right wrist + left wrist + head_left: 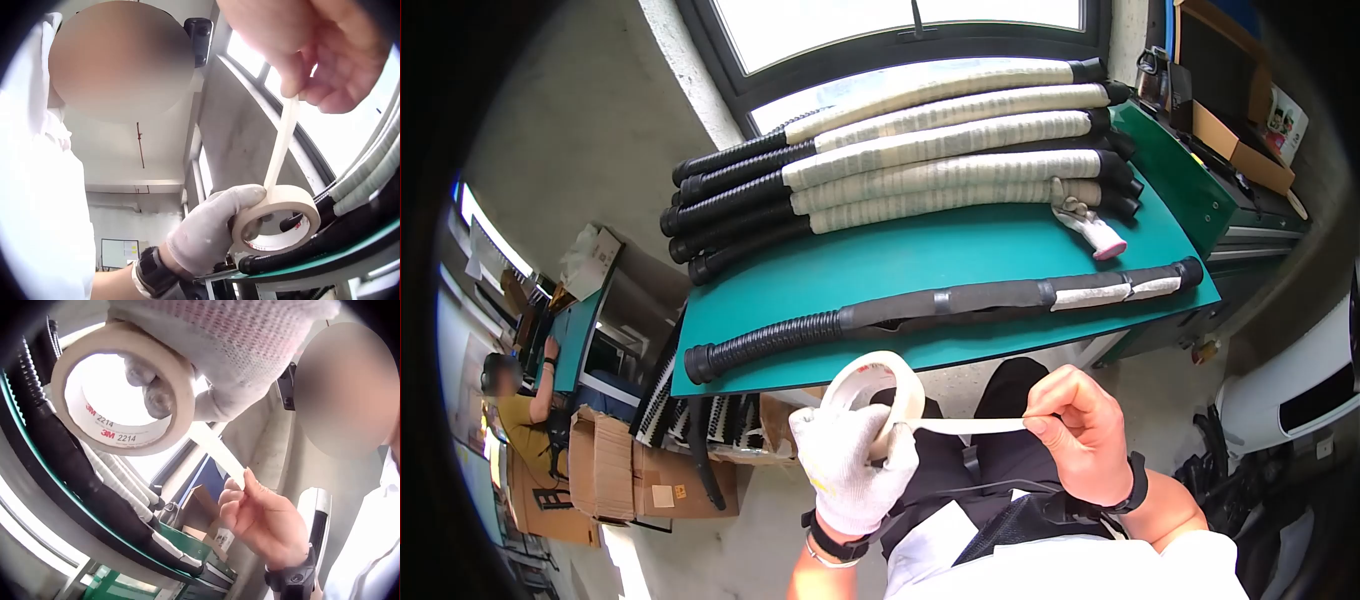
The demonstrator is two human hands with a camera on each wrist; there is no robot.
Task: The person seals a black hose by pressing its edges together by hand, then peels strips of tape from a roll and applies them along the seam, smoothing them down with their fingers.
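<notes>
My gloved left hand (855, 465) grips a roll of cream masking tape (908, 392), with fingers through its core in the left wrist view. A strip of tape (970, 426) runs from the roll to my bare right hand (1085, 435), which pinches its end between thumb and finger. The strip is stretched straight in the air, in front of the table's near edge. Beyond it on the green table (940, 250) lies a black corrugated hose (780, 335) with a dark sleeve and pale wrapped patches near its right end.
Several hoses with pale wrapping (940, 135) lie stacked along the table's back. A white glove (1090, 228) rests by their right end. Cardboard boxes (600, 465) stand at lower left, a person (535, 410) is farther left, and an open carton (1230, 145) sits at upper right.
</notes>
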